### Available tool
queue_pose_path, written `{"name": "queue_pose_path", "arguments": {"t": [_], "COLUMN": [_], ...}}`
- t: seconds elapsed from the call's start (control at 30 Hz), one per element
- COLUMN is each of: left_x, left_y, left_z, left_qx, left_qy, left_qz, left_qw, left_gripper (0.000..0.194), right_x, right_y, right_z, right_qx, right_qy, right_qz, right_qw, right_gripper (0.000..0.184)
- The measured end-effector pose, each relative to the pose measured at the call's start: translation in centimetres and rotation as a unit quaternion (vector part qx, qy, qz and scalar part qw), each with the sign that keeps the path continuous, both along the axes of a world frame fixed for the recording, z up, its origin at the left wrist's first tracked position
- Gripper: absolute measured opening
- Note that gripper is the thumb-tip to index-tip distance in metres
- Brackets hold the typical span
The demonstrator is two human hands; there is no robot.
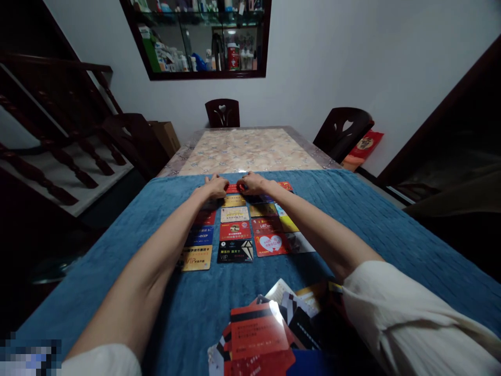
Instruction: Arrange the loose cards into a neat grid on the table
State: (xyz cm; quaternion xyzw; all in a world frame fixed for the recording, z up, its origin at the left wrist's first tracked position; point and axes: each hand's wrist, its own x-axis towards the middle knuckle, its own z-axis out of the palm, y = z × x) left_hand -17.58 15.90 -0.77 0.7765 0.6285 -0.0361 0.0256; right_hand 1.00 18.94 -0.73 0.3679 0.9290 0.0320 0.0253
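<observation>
The red card lies just beyond a gold card, between our left hand and right hand; we cannot tell whether either grip pinches it. We should nudge evenly, keeping it flat on the blue cloth.

This looks like a home, probably its dining area. A long table with a light patterned top is half covered by a soft blue cloth, and 3 dark wooden chairs with heart-shaped cutouts stand around it. A stair railing of turned wood rises at the left. On the white wall, a glass-shelved cabinet holds household bottles, a flask and a red can.
</observation>
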Motion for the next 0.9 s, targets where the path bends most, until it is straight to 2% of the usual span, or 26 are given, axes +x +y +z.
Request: {"name": "queue_pose_path", "arguments": {"t": [0.13, 0.27, 0.4, 0.5, 0.63, 0.9], "left_x": [0.2, 0.5, 1.1, 1.9, 3.5, 7.3], "left_y": [-0.3, -1.4, -3.5, -5.6, -9.3, -17.1], "left_z": [0.5, 1.1, 1.6, 1.7, 1.7, 1.7], "left_qx": [-0.006, 0.021, 0.067, 0.11, 0.124, 0.142], "left_qy": [0.014, 0.025, 0.026, 0.007, -0.033, -0.079], "left_qz": [-0.002, -0.005, -0.049, -0.102, -0.14, -0.225], "left_qw": [1.0, 0.999, 0.996, 0.989, 0.982, 0.961], "left_gripper": [0.049, 0.06, 0.054, 0.044, 0.04, 0.034], "right_x": [0.1, 0.6, 1.8, 3.4, 6.0, 11.5], "right_y": [-0.3, -0.9, -1.8, -3.1, -5.5, -10.4], "right_z": [0.2, 0.7, 1.3, 1.8, 1.9, 0.9], "right_qx": [-0.004, 0.004, 0.032, 0.056, 0.067, 0.082], "right_qy": [-0.002, 0.015, 0.047, 0.062, 0.068, 0.106], "right_qz": [-0.009, -0.014, -0.007, 0.012, 0.026, 0.062], "right_qw": [1.0, 1.0, 0.998, 0.996, 0.995, 0.989], "right_gripper": [0.038, 0.045, 0.047, 0.045, 0.041, 0.034]}}
